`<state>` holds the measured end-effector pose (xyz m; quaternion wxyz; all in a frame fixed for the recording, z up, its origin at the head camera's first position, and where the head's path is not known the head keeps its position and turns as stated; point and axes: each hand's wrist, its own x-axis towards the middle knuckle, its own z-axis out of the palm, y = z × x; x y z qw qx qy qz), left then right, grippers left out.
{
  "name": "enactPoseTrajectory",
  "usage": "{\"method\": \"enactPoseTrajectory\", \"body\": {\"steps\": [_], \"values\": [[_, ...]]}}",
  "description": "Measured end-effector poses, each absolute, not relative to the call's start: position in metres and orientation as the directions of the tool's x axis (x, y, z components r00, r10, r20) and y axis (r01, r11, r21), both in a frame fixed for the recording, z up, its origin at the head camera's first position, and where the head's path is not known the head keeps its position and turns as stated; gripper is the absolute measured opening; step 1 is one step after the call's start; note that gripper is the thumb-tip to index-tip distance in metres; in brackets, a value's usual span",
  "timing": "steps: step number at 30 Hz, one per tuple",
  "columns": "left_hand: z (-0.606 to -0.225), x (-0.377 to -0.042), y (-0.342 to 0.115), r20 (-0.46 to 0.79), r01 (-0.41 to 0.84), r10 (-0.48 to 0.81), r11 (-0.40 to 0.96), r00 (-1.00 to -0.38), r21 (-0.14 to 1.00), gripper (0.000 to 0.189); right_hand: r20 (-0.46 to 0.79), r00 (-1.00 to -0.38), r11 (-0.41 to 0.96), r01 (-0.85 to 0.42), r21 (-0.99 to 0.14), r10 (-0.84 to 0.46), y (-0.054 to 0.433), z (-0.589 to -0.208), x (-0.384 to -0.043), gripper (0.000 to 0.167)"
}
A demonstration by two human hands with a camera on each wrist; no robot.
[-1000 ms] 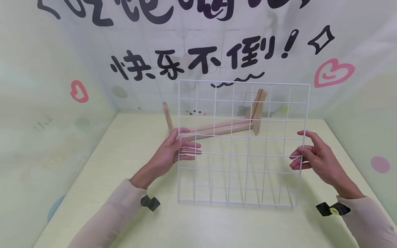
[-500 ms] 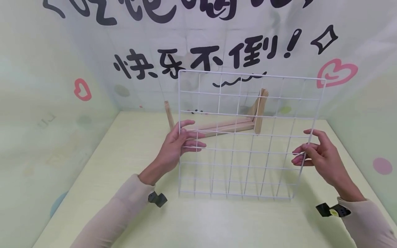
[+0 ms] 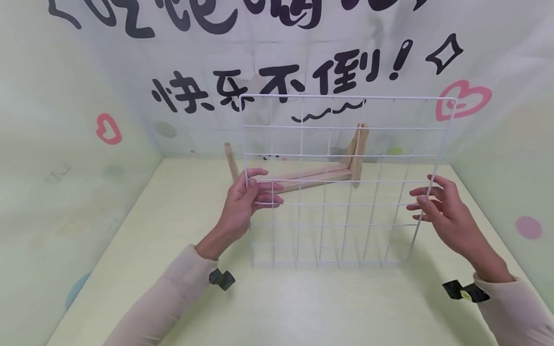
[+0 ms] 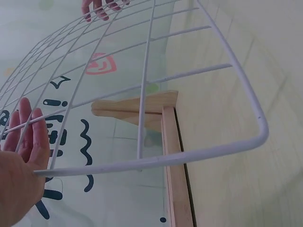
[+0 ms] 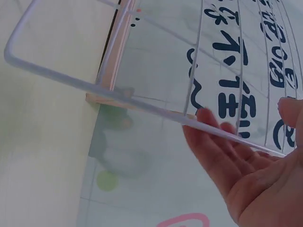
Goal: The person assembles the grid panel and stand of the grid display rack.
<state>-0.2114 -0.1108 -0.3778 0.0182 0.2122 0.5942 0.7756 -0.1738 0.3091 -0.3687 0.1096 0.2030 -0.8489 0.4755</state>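
Printed backdrop (image 3: pixel 259 48) at the rear, pale tabletop (image 3: pixel 303 307) in front of it. White wire grid panel (image 3: pixel 326 181) is held up between the hands, facing the head camera; top edge looks wider, so I read it as tilted, top nearer the camera. Close to square, no clear long axis. Can't tell if its lower edge touches the tabletop.

Wooden frame (image 3: pixel 337 176) stands behind the panel, visible through the mesh. Long rail runs left to right on a slant, right end farther back, an upright at each end.

Key relation: frame lies ahead of both hands, left of midway between them, so left hand looks nearer. Its fingers overlap the rail's left end in the head view; depth gap unclear.

Left hand (image 3: pixel 240 204): grips panel's left edge, thumb in front, fingers extended behind the mesh. Right hand (image 3: pixel 446 211): pinches the right edge at similar height, thumb in front, fingers behind.

Dark wrist cameras (image 3: pixel 222 278), one per wrist.
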Motion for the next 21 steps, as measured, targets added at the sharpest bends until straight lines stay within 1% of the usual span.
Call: {"method": "enactPoseTrajectory", "body": {"steps": [3, 5, 7, 10, 12, 14, 18, 21], "values": [[-0.38, -0.215, -0.111, 0.331, 0.25, 0.263, -0.297, -0.906, 0.922, 0.023, 0.447, -0.877, 0.61, -0.455, -0.649, -0.178, 0.3, -0.368, -0.17, 0.06], [-0.38, -0.217, -0.111, 0.338, 0.261, 0.249, -0.296, -0.908, 0.919, 0.022, 0.525, -0.84, 0.66, -0.472, -0.584, -0.136, 0.294, -0.367, -0.169, 0.064], [-0.38, -0.219, -0.11, 0.343, 0.271, 0.233, -0.292, -0.91, 0.917, 0.022, 0.622, -0.775, 0.684, -0.513, -0.518, -0.11, 0.287, -0.366, -0.169, 0.066], [-0.379, -0.222, -0.109, 0.355, 0.29, 0.215, -0.283, -0.91, 0.914, 0.022, 0.756, -0.641, 0.724, -0.583, -0.368, -0.131, 0.276, -0.362, -0.17, 0.073], [-0.379, -0.224, -0.107, 0.366, 0.302, 0.21, -0.283, -0.907, 0.911, 0.023, 0.801, -0.574, 0.746, -0.607, -0.273, -0.173, 0.266, -0.358, -0.171, 0.078], [-0.379, -0.226, -0.105, 0.373, 0.31, 0.208, -0.283, -0.904, 0.908, 0.023, 0.817, -0.534, 0.765, -0.614, -0.197, -0.219, 0.254, -0.356, -0.17, 0.076], [-0.378, -0.228, -0.101, 0.386, 0.322, 0.206, -0.285, -0.899, 0.903, 0.023, 0.81, -0.515, 0.788, -0.606, -0.111, -0.282, 0.227, -0.357, -0.168, 0.077], [-0.376, -0.229, -0.097, 0.396, 0.329, 0.212, -0.292, -0.894, 0.898, 0.023, 0.785, -0.539, 0.801, -0.591, -0.093, -0.306, 0.207, -0.36, -0.167, 0.082]]}}
